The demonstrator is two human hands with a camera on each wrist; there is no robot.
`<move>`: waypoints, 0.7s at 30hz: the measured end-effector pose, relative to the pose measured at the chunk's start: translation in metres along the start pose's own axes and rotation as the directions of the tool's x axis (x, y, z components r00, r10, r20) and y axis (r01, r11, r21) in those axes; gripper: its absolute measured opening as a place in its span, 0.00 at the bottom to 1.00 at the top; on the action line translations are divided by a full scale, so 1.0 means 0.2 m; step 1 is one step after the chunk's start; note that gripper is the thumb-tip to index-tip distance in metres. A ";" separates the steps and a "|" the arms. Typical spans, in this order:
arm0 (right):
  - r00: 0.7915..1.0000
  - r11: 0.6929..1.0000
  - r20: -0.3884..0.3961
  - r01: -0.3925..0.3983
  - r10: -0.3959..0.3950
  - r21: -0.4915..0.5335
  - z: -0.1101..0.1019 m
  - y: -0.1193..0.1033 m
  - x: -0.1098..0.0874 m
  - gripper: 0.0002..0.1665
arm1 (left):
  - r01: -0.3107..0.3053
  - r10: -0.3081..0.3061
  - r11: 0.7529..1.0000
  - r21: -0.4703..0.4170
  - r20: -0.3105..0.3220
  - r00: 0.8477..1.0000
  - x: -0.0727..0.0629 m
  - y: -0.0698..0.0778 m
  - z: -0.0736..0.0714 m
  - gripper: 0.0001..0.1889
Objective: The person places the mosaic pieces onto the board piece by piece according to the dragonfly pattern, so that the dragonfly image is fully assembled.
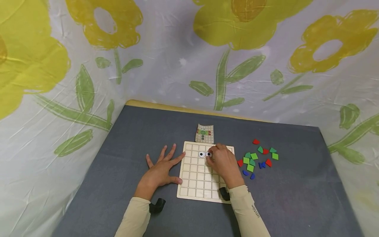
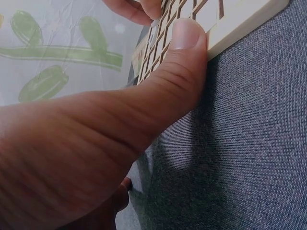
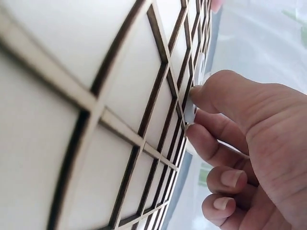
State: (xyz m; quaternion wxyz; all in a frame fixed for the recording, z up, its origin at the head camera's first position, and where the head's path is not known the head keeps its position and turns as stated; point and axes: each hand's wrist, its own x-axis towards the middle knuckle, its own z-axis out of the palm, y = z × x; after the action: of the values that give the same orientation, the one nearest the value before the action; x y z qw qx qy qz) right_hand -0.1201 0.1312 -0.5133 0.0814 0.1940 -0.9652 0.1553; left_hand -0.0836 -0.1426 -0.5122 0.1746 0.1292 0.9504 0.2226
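Observation:
A wooden grid board [image 1: 192, 182] with square cells lies on the table. My left hand [image 1: 160, 172] is spread beside its left side, and in the left wrist view the thumb [image 2: 180, 62] rests on the board's edge. Near the top of the grid sits a white eye tile [image 1: 202, 154] with a black dot. Just right of it, my right hand [image 1: 225, 164] pinches a second eye tile [image 1: 208, 154] between thumb and fingers, at the grid. The right wrist view shows that tile [image 3: 190, 112] edge-on, mostly covered by the fingertips.
A pattern card [image 1: 204, 134] with a coloured figure lies behind the board. To the right are scattered red pieces [image 1: 256, 141], green squares [image 1: 250, 168], green rounded pieces [image 1: 273, 150] and blue pieces [image 1: 252, 176]. A flower-printed cloth [image 1: 171, 72] hangs behind the grey table [image 1: 299, 191].

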 end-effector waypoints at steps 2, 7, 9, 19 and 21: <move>1.000 1.000 0.002 -0.007 0.007 0.003 0.00 0.00 0.00 0.09 | -0.002 0.002 1.000 -0.004 -0.002 1.000 0.00 0.00 0.00 0.57; 1.000 1.000 0.018 -0.014 0.014 -0.005 0.00 0.00 0.00 0.09 | -0.004 0.004 1.000 -0.015 -0.007 1.000 0.00 -0.01 0.00 0.57; 1.000 1.000 0.020 -0.014 0.014 -0.006 0.00 0.01 0.00 0.09 | -0.004 0.004 1.000 -0.015 -0.008 1.000 0.00 0.00 0.01 0.57; 1.000 1.000 0.021 -0.017 0.016 0.008 -0.02 0.00 -0.01 0.11 | -0.003 0.003 1.000 -0.009 0.002 1.000 0.00 0.00 0.00 0.58; 0.999 1.000 0.028 -0.019 0.019 0.009 -0.02 -0.01 -0.01 0.11 | -0.001 0.001 1.000 -0.006 0.008 1.000 0.00 0.00 -0.01 0.58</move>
State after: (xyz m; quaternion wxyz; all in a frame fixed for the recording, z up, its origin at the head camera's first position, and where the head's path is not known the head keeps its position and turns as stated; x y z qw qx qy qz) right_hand -0.1178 0.1321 -0.5091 0.0657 0.1873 -0.9673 0.1579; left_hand -0.0846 -0.1426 -0.5111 0.1787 0.1299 0.9490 0.2248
